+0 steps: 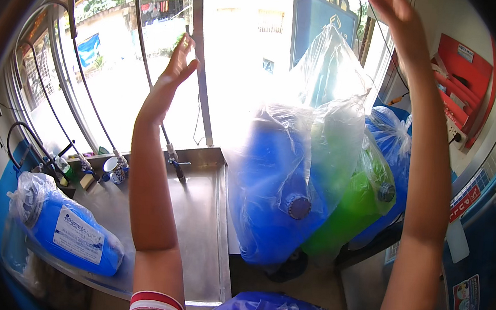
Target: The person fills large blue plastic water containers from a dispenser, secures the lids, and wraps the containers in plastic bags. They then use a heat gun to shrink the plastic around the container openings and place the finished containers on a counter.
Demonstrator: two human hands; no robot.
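Raised before the window, my left hand (178, 64) has its thumb apart from its fingers and holds nothing. My right hand (397, 11) is up at the top edge, blurred and partly cut off; a thin dark cord (388, 39) passes beside it. Between my forearms stand a blue plastic jug (268, 174) with a ribbed cap (298, 206) and a green jug (347, 219), both in clear plastic bags. Another bagged blue jug (390, 155) is behind them. Blue translucent plastic (236, 309) lies against my striped shirt at the bottom.
A stainless steel sink (197, 243) with several valve taps (177, 162) is at left. A labelled, bagged blue jug (77, 237) lies across its front left. A sponge (87, 181) and white cup (111, 164) sit behind. At right hangs a red wall holder (463, 89).
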